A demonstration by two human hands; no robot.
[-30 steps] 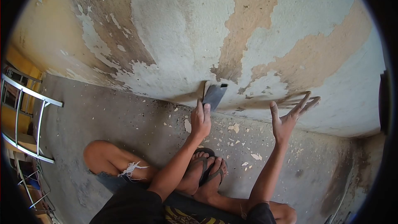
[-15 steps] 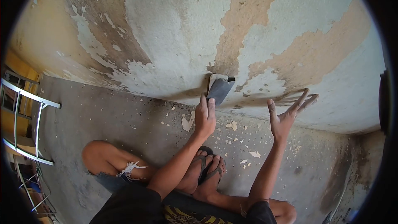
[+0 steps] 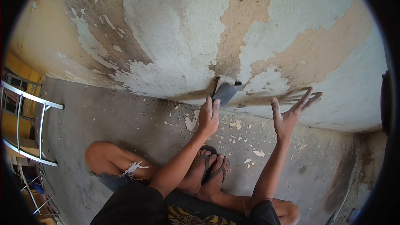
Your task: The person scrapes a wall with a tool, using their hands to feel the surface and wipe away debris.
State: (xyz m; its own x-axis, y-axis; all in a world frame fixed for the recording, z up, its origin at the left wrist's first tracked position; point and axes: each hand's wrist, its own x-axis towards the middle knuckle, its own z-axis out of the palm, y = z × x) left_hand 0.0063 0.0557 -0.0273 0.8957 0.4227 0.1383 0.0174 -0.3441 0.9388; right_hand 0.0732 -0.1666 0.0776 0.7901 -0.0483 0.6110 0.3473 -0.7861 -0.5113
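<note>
Weathered painted wall (image 3: 175, 29), pale greenish white with broad tan and brown bare patches, fills the upper view and meets a rough grey concrete floor (image 3: 133, 118). Low on that wall, the left hand (image 3: 209, 118) pinches the near end of a flat, dark grey rectangular pad (image 3: 226, 94) between thumb and fingers; its far end, with a pale edge and a dark curled corner, lies at the wall surface, just below a tan patch. Whether it is a folded sheet or a stiff blade, I cannot tell. The right hand (image 3: 286, 121) is spread, thumb well apart from the fingers, whose tips are at or just beside the wall; contact is unclear.

Rubbing or scraping the wall's foot looks like the step in hand. Another stroke would call for a flat, even press with the left hand, the right steadying the body.

Farther out, thin cream-coloured paint flakes (image 3: 235, 124) litter the floor around two dark thong sandals (image 3: 207, 147) on crossed feet, and a silver metal ladder (image 3: 41, 100) is at far left
</note>
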